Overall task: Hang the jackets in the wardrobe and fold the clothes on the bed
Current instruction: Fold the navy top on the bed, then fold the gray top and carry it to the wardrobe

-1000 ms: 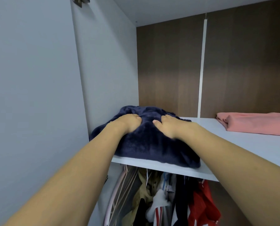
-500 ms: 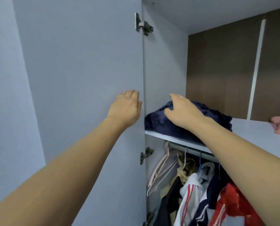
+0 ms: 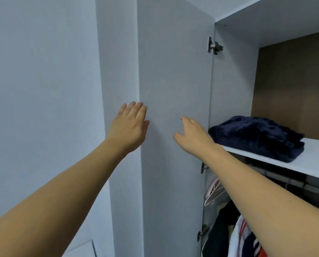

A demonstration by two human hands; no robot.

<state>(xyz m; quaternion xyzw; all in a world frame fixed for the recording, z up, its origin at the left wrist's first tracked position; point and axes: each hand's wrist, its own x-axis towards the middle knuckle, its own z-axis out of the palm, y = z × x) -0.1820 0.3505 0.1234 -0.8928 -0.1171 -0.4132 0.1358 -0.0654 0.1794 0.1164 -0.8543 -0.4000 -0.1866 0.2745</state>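
The tall pale grey wardrobe door (image 3: 173, 89) is running off the top and bottom edges, so its full height cannot be told. The left hand (image 3: 128, 127) is covering part of the door's outer edge, and whether its spread fingers are touching it cannot be told. The bare right forearm (image 3: 247, 191) is hiding part of the white shelf (image 3: 312, 164) and the middle steel hinge (image 3: 203, 167). The folded dark navy fleece garment (image 3: 257, 136) is showing no details that tell its type. The hanging clothes (image 3: 234, 234) below are being cut off by the bottom edge, crowded and in shadow. The pale plastic hangers (image 3: 213, 193) are partly hidden behind the forearm.
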